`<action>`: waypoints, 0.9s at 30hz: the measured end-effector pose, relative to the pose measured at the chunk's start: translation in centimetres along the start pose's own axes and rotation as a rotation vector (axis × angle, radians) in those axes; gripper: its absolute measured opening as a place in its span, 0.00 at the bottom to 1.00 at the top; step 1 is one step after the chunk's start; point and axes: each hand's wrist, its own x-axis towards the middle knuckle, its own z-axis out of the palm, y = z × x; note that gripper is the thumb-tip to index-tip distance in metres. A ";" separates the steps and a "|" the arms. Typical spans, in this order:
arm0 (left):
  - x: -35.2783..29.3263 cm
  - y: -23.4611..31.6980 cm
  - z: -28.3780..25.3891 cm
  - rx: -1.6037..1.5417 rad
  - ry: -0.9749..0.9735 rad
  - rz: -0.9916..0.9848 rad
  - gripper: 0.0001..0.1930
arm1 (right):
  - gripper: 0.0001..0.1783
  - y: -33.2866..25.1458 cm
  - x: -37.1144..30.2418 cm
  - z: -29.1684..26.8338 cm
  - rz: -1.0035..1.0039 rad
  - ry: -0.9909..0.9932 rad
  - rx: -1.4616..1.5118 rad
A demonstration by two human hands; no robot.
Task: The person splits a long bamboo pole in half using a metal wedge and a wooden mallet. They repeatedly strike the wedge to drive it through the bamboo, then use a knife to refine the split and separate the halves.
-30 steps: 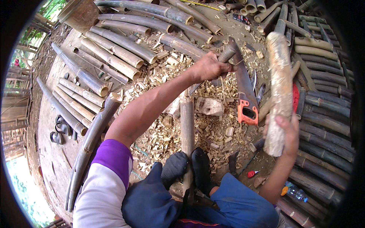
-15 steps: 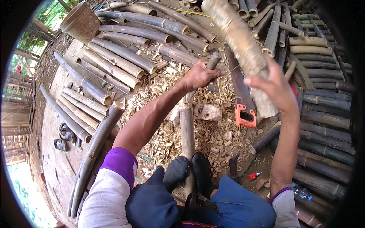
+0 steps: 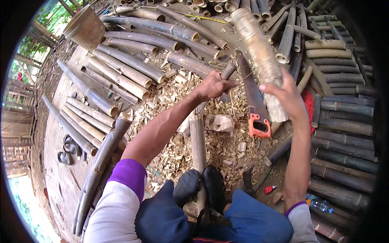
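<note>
Bamboo pole [image 3: 197, 141] runs between my feet [image 3: 187, 188]; left hand [image 3: 212, 86] clamped round the tool handle [image 3: 228, 71], right hand [image 3: 287, 96] round the wooden club [image 3: 258, 43], I'd best strike square, knuckles clear

I'm getting decent daylight mid-frame; wood chips [image 3: 221, 152] there look fairly sharp, shadows soft. Lower L edge's blown out near-white, so light's strongest from that side; far R's dimmer. Log [image 3: 259, 44], upper R of ctr, is motion-blurred, R hand [image 3: 288, 95] slightly too. Fisheye bends bamboo poles [image 3: 344, 126] at R; corners vignette to blk.
</note>
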 end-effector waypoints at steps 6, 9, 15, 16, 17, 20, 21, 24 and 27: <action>4.7 -2.5 2.7 0.267 0.174 -0.334 0.19 | 0.27 -2.3 -2.5 -1.5 0.014 0.157 0.323; 5.5 -2.5 4.9 0.341 0.208 -0.367 0.18 | 0.24 -1.4 -3.7 -2.0 0.048 0.147 0.374; 5.4 -2.4 5.8 0.359 0.132 -0.370 0.17 | 0.21 -1.2 -5.8 -0.7 0.112 0.130 0.577; 4.5 -1.9 5.5 0.392 -0.001 -0.280 0.14 | 0.22 -1.2 -6.1 -0.8 0.094 0.139 0.558; 3.0 -1.6 5.7 0.424 -0.133 -0.191 0.11 | 0.22 -1.4 -6.6 -0.8 0.074 0.145 0.541; -6.2 1.7 8.0 0.353 -0.305 0.387 0.08 | 0.24 -1.7 -9.1 -1.8 0.056 0.245 0.482; -8.2 1.8 7.8 0.277 -0.301 0.399 0.09 | 0.24 -2.2 -9.3 -1.3 0.041 0.253 0.465; -7.2 3.0 3.7 -0.009 -0.092 0.246 0.12 | 0.25 -1.9 -10.3 -0.9 0.034 0.270 0.416; -3.8 2.8 -1.9 -0.390 0.165 0.014 0.16 | 0.25 -1.7 -10.8 -0.7 0.061 0.240 0.405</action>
